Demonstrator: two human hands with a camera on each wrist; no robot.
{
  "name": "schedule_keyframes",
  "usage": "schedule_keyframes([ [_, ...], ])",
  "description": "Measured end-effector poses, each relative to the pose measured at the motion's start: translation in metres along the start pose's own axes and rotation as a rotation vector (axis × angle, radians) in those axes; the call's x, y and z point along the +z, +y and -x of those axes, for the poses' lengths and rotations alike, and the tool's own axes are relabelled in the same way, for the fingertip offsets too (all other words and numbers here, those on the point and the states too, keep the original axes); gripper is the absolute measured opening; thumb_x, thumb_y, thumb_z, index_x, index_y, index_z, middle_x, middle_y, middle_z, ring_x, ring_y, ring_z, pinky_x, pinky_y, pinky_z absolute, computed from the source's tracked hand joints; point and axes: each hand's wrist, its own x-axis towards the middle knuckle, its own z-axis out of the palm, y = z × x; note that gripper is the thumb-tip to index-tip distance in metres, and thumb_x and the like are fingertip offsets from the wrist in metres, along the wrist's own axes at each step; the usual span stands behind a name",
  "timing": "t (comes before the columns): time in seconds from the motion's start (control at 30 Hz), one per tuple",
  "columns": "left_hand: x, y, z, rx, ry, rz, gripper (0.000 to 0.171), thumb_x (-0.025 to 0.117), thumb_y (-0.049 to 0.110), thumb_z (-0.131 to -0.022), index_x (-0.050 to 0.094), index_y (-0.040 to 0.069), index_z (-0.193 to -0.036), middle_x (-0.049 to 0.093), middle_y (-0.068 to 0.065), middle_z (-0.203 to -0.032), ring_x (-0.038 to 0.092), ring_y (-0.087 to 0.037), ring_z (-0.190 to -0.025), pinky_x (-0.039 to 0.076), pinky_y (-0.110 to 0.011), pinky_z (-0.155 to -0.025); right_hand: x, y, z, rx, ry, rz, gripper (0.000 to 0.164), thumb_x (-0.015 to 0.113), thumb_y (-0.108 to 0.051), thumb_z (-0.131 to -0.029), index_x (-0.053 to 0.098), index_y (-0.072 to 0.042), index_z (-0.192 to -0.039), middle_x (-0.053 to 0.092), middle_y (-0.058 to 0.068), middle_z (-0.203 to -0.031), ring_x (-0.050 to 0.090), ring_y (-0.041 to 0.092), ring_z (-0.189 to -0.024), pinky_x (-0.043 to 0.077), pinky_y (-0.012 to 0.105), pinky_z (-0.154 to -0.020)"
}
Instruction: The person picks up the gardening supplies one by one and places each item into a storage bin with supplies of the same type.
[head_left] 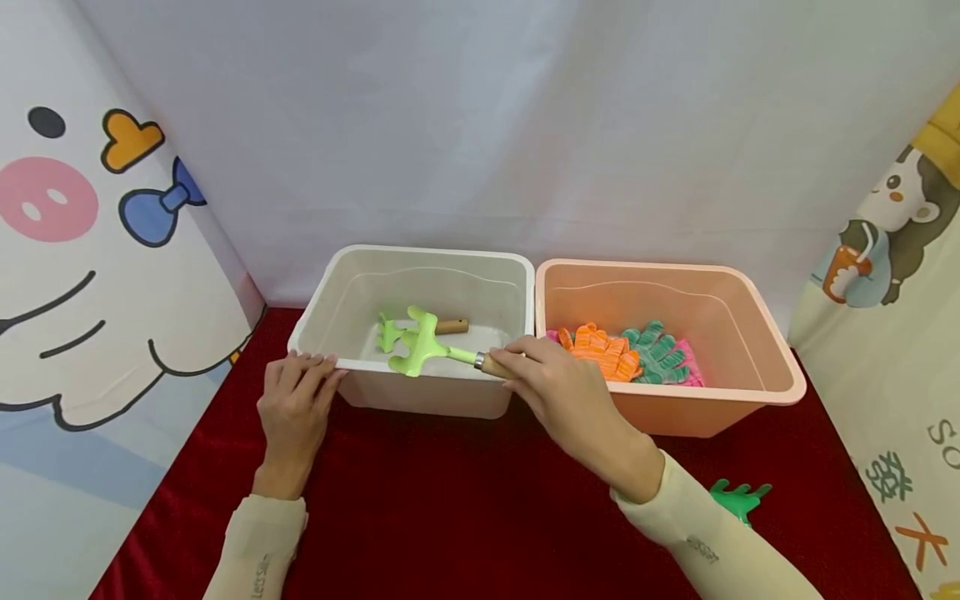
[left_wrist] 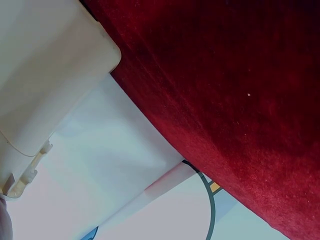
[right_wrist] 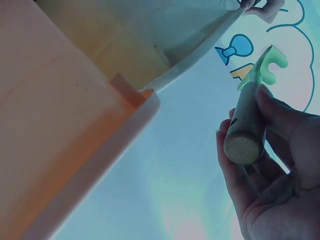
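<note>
In the head view my right hand (head_left: 566, 400) grips the wooden handle of a light green hand rake (head_left: 422, 346), its tines pointing left above the front rim of a white bin (head_left: 427, 398). The right wrist view shows the handle's butt end (right_wrist: 243, 148), with the thumb along one side and fingers around the other. My left hand (head_left: 292, 408) holds the bin's front left rim, fingers bent over it. Inside the bin lies a second light green rake (head_left: 387, 332) with a wooden handle, partly hidden behind the held one.
A peach bin (head_left: 660, 412) stands right beside the white one, holding an orange glove (head_left: 603, 354), a green glove (head_left: 658, 357) and something pink. Near my right forearm a darker green tool head (head_left: 738, 498) lies on the red cloth (head_left: 450, 500). White curtains surround the table.
</note>
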Motion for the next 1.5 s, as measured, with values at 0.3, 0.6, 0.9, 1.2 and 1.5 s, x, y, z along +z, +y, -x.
schedule_keyframes([
  [0.3, -0.001, 0.001, -0.001, -0.002, -0.002, -0.01, 0.033, 0.069, 0.033, -0.093, 0.079, 0.003, -0.1, 0.068, -0.019, -0.093, 0.061, -0.04, -0.086, 0.041, -0.025, -0.115, -0.002, 0.002, -0.02, 0.013, 0.0, 0.018, 0.035, 0.081, -0.014, -0.086, 0.075, -0.017, -0.121, 0.072, -0.004, -0.11, 0.07, 0.017, -0.095, 0.054, 0.033, -0.054],
  [0.6, 0.0, 0.0, -0.001, 0.0, 0.0, -0.008, 0.033, 0.07, 0.034, -0.092, 0.079, 0.003, -0.097, 0.068, -0.019, -0.093, 0.061, -0.04, -0.086, 0.033, -0.015, -0.116, -0.004, 0.005, -0.04, 0.016, -0.038, 0.026, 0.033, 0.079, -0.019, -0.088, 0.075, -0.019, -0.121, 0.071, -0.006, -0.111, 0.069, 0.014, -0.096, 0.054, 0.034, -0.054],
  [0.9, 0.0, 0.0, -0.002, 0.001, 0.001, -0.005, 0.033, 0.07, 0.034, -0.092, 0.079, 0.003, -0.098, 0.068, -0.019, -0.093, 0.061, -0.041, -0.087, 0.032, -0.014, -0.116, -0.005, 0.001, -0.059, 0.01, -0.055, 0.045, 0.03, 0.08, -0.018, -0.087, 0.076, -0.024, -0.116, 0.071, -0.008, -0.111, 0.07, 0.012, -0.097, 0.054, 0.034, -0.055],
  [1.2, 0.003, 0.0, 0.0, -0.003, 0.013, 0.008, 0.031, 0.07, 0.032, -0.093, 0.079, 0.003, -0.098, 0.069, -0.019, -0.093, 0.061, -0.042, -0.088, 0.039, -0.021, -0.115, -0.002, -0.002, -0.075, 0.021, -0.148, 0.07, 0.032, 0.081, -0.019, -0.086, 0.074, -0.028, -0.116, 0.071, -0.011, -0.11, 0.068, 0.013, -0.104, 0.058, 0.038, -0.064],
  [1.5, 0.004, -0.001, 0.002, -0.012, 0.023, 0.011, 0.021, 0.078, 0.021, -0.086, 0.079, 0.003, -0.098, 0.07, -0.019, -0.094, 0.061, -0.042, -0.09, 0.049, -0.039, -0.108, 0.01, -0.005, -0.096, -0.011, -0.236, 0.08, 0.02, 0.078, -0.022, -0.088, 0.077, -0.028, -0.107, 0.069, -0.009, -0.096, 0.068, 0.011, -0.092, 0.058, 0.035, -0.072],
])
